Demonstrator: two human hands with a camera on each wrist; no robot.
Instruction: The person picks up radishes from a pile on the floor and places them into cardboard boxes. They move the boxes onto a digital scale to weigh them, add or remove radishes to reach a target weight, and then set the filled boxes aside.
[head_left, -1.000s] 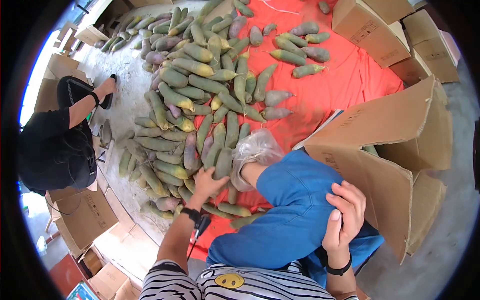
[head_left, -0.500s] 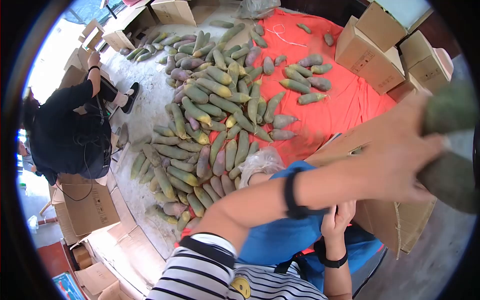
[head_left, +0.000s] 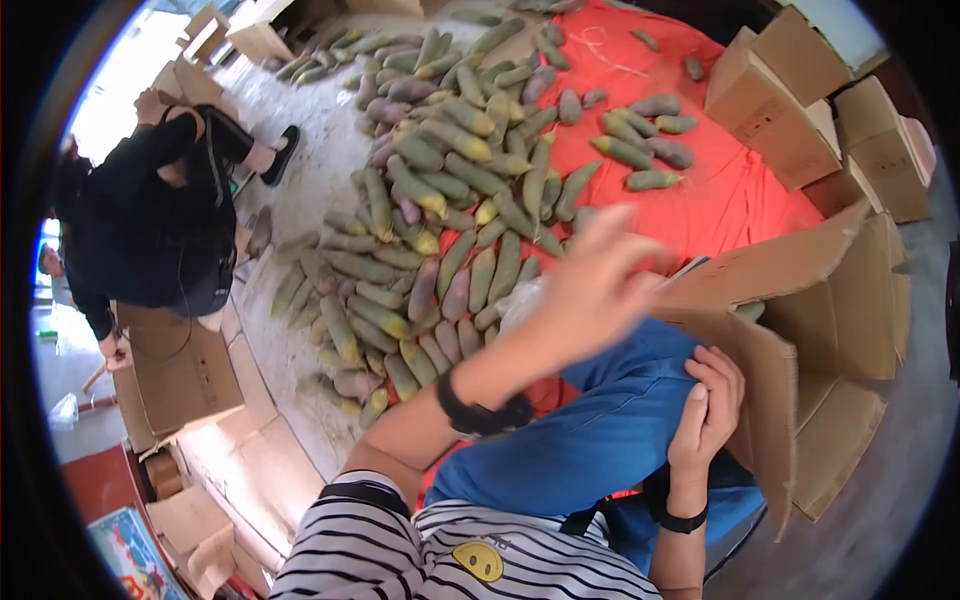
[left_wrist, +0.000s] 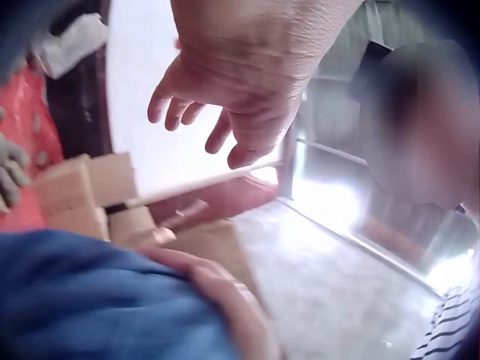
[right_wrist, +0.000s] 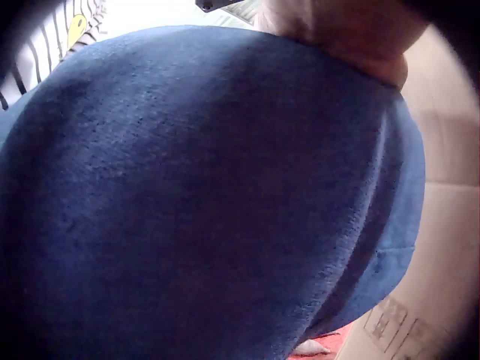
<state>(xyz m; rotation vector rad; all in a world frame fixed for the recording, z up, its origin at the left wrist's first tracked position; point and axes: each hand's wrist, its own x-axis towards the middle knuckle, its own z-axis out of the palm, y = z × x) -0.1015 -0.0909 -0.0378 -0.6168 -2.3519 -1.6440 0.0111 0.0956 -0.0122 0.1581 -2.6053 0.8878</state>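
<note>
Item: radishes (head_left: 430,250), long, green-and-purple, heaped on red cloth (head_left: 720,190) left of the open cardboard box (head_left: 800,300). Judged firm, fairly heavy, smooth-skinned; best grasped mid-length. Left hand (head_left: 590,285): fingers spread, nothing held, raised beside the box. Right hand (head_left: 705,410): fingers curled, rested on blue-trousered knee (head_left: 600,440).

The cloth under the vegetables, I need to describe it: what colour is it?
Red-orange; the cloth shows best in the head view.
</note>
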